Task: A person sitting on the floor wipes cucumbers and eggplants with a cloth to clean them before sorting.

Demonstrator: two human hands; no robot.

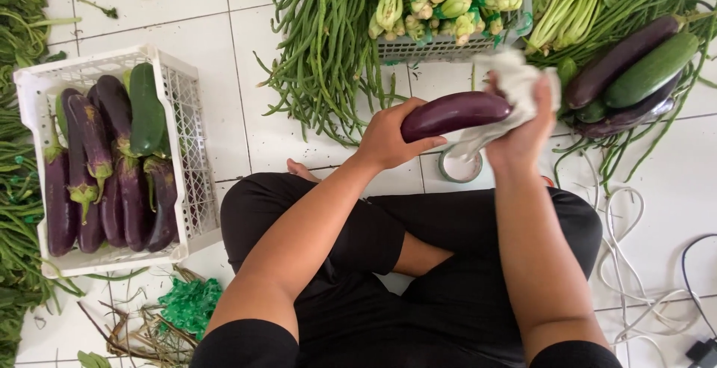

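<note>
While I sit cross-legged on the white tiled floor (pixel 187 9), my left hand (pixel 388 138) is closed around the near end of a purple eggplant (pixel 454 113), holding it level above my knees. My right hand (pixel 526 125) grips a white cloth (pixel 515 84) wrapped over the eggplant's far end, fingers curled into the fabric. Directly below the two hands, on the tile, sits a small round roll of tape (pixel 459 168).

Far to the left of my left hand stands a white plastic crate (pixel 183 114) filled with more eggplants and a green cucumber; bare tile lies between it and my left arm. Just beyond my left hand a heap of long beans (pixel 321 47) spreads out, its ends coming close to my knuckles. Beyond both hands is a grey basket (pixel 426 48) of bundled pale greens, its rim near the cloth. Close to the right of my right hand lies a pile of eggplants and cucumbers (pixel 627 76) on leafy stems. White cords (pixel 627 241) trail over the floor beside my right knee. A green net tangle (pixel 190 304) lies by my left hip. Open floor remains mostly between crate and beans.
</note>
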